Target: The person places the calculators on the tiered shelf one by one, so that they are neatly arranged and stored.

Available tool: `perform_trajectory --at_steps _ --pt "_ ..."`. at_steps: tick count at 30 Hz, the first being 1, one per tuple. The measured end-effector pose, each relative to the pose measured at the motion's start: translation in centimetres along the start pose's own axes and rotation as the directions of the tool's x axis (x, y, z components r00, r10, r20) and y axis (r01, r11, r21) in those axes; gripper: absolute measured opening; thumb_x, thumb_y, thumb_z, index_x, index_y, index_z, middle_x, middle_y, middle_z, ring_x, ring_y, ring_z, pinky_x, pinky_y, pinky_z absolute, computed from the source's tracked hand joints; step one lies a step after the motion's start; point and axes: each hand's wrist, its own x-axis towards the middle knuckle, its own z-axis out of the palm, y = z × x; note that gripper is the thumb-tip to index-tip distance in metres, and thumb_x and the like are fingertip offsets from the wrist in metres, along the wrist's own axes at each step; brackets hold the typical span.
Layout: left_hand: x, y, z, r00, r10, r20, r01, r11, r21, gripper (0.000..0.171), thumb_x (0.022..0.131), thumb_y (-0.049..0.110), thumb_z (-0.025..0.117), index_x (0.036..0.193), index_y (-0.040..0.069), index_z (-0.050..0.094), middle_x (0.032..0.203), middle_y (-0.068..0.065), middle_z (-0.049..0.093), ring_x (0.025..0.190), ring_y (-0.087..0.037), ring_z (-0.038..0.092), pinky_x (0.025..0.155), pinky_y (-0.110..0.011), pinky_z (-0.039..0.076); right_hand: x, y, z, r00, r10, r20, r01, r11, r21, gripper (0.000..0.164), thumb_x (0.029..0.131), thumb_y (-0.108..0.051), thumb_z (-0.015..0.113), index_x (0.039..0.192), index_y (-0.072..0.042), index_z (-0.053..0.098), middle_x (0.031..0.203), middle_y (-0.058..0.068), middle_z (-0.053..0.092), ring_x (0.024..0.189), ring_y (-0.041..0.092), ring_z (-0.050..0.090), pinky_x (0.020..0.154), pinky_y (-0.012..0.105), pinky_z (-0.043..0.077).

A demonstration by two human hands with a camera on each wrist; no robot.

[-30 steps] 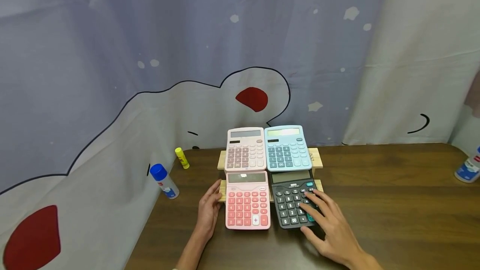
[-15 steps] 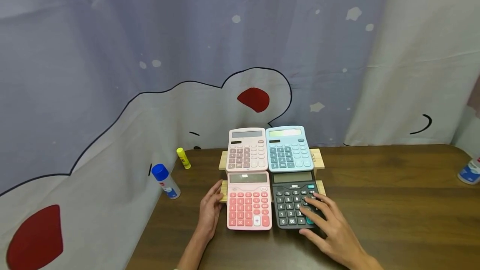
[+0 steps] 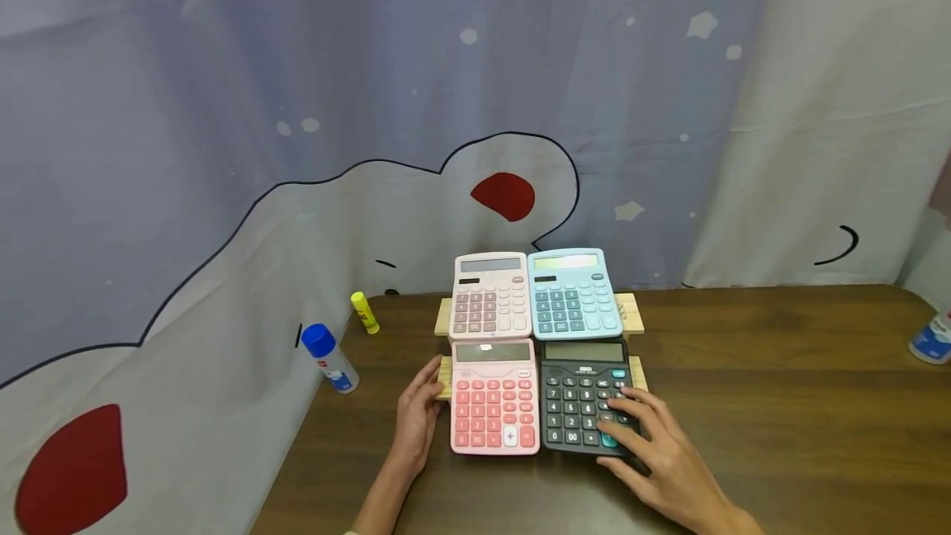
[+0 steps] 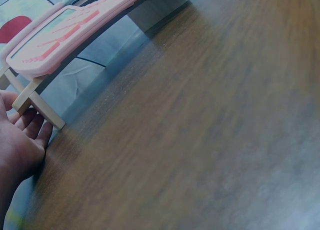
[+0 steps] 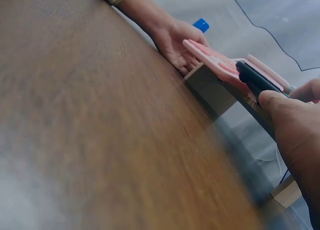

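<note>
In the head view, four-key-block desk calculators fill a two-tier wooden rack (image 3: 633, 314). A pale pink calculator (image 3: 508, 291) and a light blue calculator (image 3: 587, 291) lean on the upper tier. Below them are a pink calculator with coral keys (image 3: 464, 374) and a black calculator (image 3: 565, 374). My left hand (image 3: 416, 419) holds the rack's left end; the left wrist view has its thumb and fingers about the wooden end (image 4: 27, 95). My right hand (image 3: 664, 461) grips the black calculator's lower right, thumb at its bottom edge and fingers over the keys.
Left of the rack stand a glue bottle with a blue cap (image 3: 330, 360) and a yellow stick (image 3: 364, 314). Another bottle (image 3: 932, 341) is at the far right. A printed curtain (image 3: 357, 89) hangs behind the brown wooden table (image 3: 780, 403).
The black calculator has turned from a slight slant to nearly straight, its lower end swinging left and its top slightly right. My right hand moved with it. The left hand stays at the rack.
</note>
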Motion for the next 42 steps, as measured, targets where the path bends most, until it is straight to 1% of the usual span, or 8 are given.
perform_trajectory --at_steps 6,9,14,22,27,34,42 --pt "0.09 -0.13 -0.03 1.0 -0.028 0.001 0.028 1.0 -0.006 0.052 0.1 0.009 0.043 0.152 0.0 0.038 0.154 -0.025 0.039 0.116 -0.008 0.056 0.093 -0.02 0.047 -0.33 0.07 -0.2 1.0 0.002 0.005 -0.002 1.0 0.021 0.04 0.096 -0.049 0.059 0.111 -0.015 0.074 0.125 0.014 0.062 0.127 0.037 0.047 0.119 0.023 0.023" --pt "0.04 -0.17 -0.07 1.0 -0.025 0.002 0.025 1.0 -0.005 0.052 0.1 0.009 0.043 0.152 -0.001 0.037 0.155 -0.025 0.038 0.117 -0.007 0.055 0.093 -0.019 0.047 -0.48 0.08 -0.29 1.0 0.006 0.014 -0.006 0.999 0.035 0.04 0.096 -0.049 0.059 0.112 -0.015 0.074 0.126 0.014 0.062 0.129 0.036 0.046 0.119 0.023 0.023" --pt "0.07 -0.26 -0.07 1.0 -0.023 -0.003 0.023 0.999 -0.034 0.052 0.1 0.007 0.043 0.152 0.0 0.039 0.155 -0.023 0.039 0.12 -0.005 0.054 0.094 -0.018 0.048 -0.7 0.09 -0.39 0.999 0.015 0.031 -0.016 0.999 0.045 0.04 0.097 -0.049 0.059 0.113 -0.016 0.073 0.128 0.014 0.061 0.13 0.035 0.045 0.119 0.021 0.022" --pt "0.17 -0.28 -0.08 1.0 -0.029 -0.009 0.028 0.999 -0.033 0.052 0.1 0.008 0.043 0.151 0.002 0.04 0.155 -0.021 0.04 0.121 -0.007 0.054 0.094 -0.018 0.048 -0.7 0.11 -0.3 1.0 0.006 0.031 -0.007 1.0 0.012 0.039 0.096 -0.05 0.058 0.109 -0.016 0.073 0.126 0.013 0.061 0.128 0.035 0.045 0.12 0.024 0.02" --pt "0.16 -0.25 -0.08 1.0 -0.019 -0.004 0.018 0.999 -0.028 0.052 0.1 0.007 0.043 0.152 0.0 0.038 0.155 -0.024 0.038 0.12 -0.007 0.054 0.094 -0.018 0.047 -0.68 0.07 -0.19 0.999 0.003 0.039 -0.002 1.0 -0.024 0.04 0.096 -0.051 0.057 0.105 -0.016 0.074 0.124 0.012 0.062 0.126 0.035 0.046 0.121 0.025 0.018" --pt "0.08 -0.17 -0.11 1.0 -0.023 0.002 0.023 0.999 -0.036 0.052 0.101 0.007 0.042 0.152 0.0 0.037 0.156 -0.024 0.037 0.122 -0.007 0.053 0.095 -0.018 0.046 -0.77 0.05 -0.23 0.995 0.033 0.094 -0.029 0.999 -0.046 0.042 0.096 -0.054 0.054 0.104 -0.017 0.073 0.123 0.011 0.06 0.127 0.033 0.043 0.121 0.025 0.014" --pt "0.11 -0.08 -0.05 1.0 -0.024 0.002 0.024 0.999 -0.029 0.052 0.101 0.007 0.042 0.152 0.0 0.037 0.156 -0.023 0.037 0.12 -0.006 0.054 0.095 -0.018 0.046 -0.73 0.0 -0.16 0.998 0.02 0.066 -0.017 0.999 -0.049 0.043 0.096 -0.053 0.055 0.106 -0.016 0.073 0.124 0.012 0.06 0.126 0.033 0.044 0.121 0.025 0.014"
